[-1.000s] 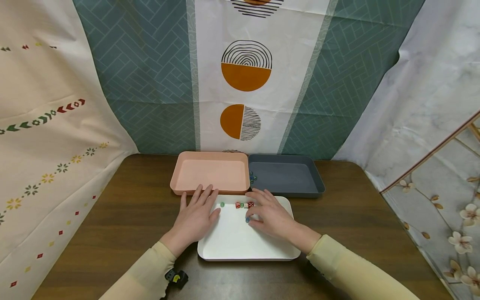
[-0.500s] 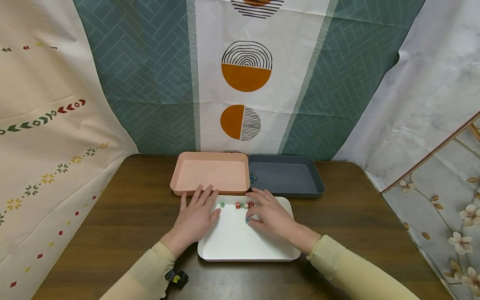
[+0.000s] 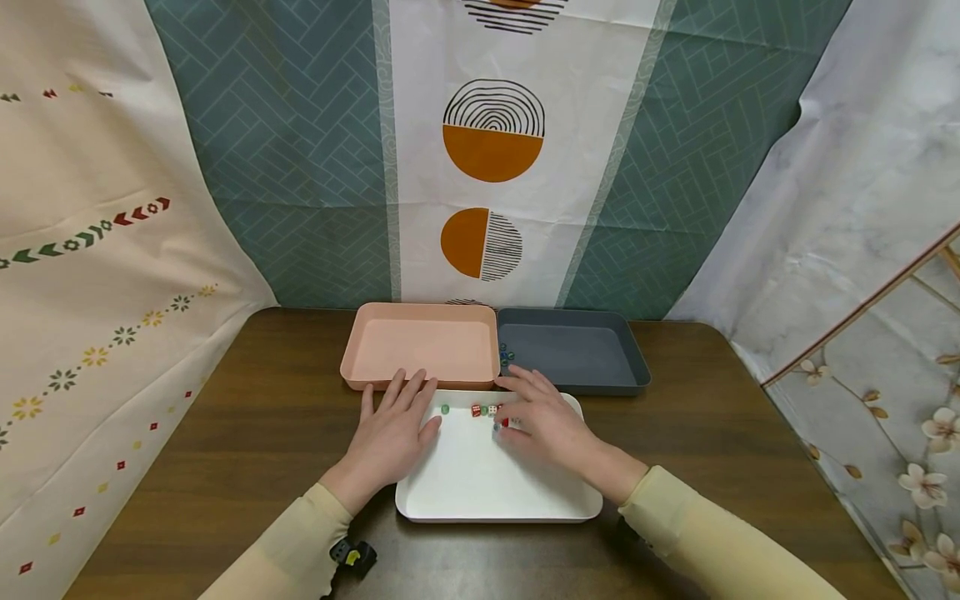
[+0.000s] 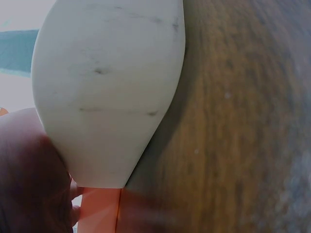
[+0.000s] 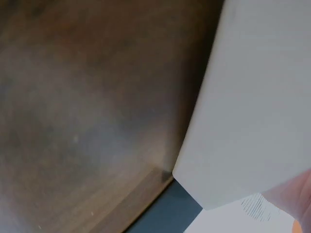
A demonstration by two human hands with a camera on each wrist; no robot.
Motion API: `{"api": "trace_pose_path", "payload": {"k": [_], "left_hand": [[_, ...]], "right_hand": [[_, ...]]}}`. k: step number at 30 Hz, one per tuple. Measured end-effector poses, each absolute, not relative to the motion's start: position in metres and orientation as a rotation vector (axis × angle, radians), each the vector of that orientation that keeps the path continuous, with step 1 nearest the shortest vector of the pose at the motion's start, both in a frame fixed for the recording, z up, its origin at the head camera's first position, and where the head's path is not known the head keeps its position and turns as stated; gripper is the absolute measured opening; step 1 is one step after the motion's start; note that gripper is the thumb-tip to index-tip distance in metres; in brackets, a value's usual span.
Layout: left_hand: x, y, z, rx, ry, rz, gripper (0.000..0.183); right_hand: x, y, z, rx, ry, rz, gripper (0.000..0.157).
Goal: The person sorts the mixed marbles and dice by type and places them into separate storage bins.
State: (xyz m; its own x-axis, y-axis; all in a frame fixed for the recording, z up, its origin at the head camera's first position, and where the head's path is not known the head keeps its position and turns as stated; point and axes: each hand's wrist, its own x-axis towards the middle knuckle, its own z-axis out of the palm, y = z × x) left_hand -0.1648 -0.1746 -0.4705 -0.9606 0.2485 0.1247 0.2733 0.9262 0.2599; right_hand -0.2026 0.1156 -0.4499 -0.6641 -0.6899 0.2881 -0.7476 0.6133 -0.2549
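In the head view, my left hand [image 3: 392, 433] lies with straight, spread fingers over the left rim of the white tray [image 3: 487, 492]. My right hand [image 3: 547, 425] is over the tray's back right, with thumb and index finger bent together around a small blue die [image 3: 497, 426]. Something red shows in the gap behind that die. Along the tray's back edge sit a red die [image 3: 476, 411], a green die [image 3: 483, 411] and a white die [image 3: 492, 410] in a row. Another green die [image 3: 445, 409] stands apart near my left thumb. My right fingers hide part of the row.
Behind the white tray stand a pink tray [image 3: 423, 342] and a dark blue tray [image 3: 570, 346], side by side. Several small blue-green dice [image 3: 506, 355] lie at the dark tray's left end. A wooden table [image 3: 270, 417] carries all the trays, with patterned cloths behind.
My right hand has shifted slightly back and right, its fingertips reaching nearer the dark tray. The blue die moved back toward the row. My left hand has stayed in place.
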Motion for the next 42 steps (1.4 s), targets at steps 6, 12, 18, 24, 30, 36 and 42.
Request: {"api": "trace_pose_path", "payload": {"k": [6,12,18,24,30,36,42], "left_hand": [[-0.165,-0.175,-0.47,-0.406,-3.002,-0.422,0.068],[-0.165,-0.175,-0.47,-0.406,-2.997,-0.419,0.067],[-0.166,-0.175,-0.471,-0.405,-2.999,-0.42,0.067],[-0.165,-0.176,-0.471,-0.405,-3.001,-0.416,0.067],[-0.165,-0.176,-0.471,-0.406,-2.991,-0.417,0.067],[-0.164,-0.175,-0.47,-0.408,-2.994,-0.417,0.067],[-0.165,-0.176,-0.47,-0.408,-3.0,-0.417,0.068]], "right_hand": [[-0.206,0.121,-0.44,1.138,-2.68,0.595,0.018],[-0.21,0.127,-0.43,1.074,-2.702,0.61,0.02],[-0.217,0.131,-0.425,1.016,-2.729,0.637,0.015],[-0.228,0.136,-0.423,0.931,-2.766,0.68,0.015],[-0.244,0.139,-0.424,0.863,-2.787,0.652,0.016],[-0.257,0.14,-0.426,0.799,-2.833,0.618,0.016],[-0.265,0.14,-0.429,0.76,-2.852,0.602,0.015]]}}
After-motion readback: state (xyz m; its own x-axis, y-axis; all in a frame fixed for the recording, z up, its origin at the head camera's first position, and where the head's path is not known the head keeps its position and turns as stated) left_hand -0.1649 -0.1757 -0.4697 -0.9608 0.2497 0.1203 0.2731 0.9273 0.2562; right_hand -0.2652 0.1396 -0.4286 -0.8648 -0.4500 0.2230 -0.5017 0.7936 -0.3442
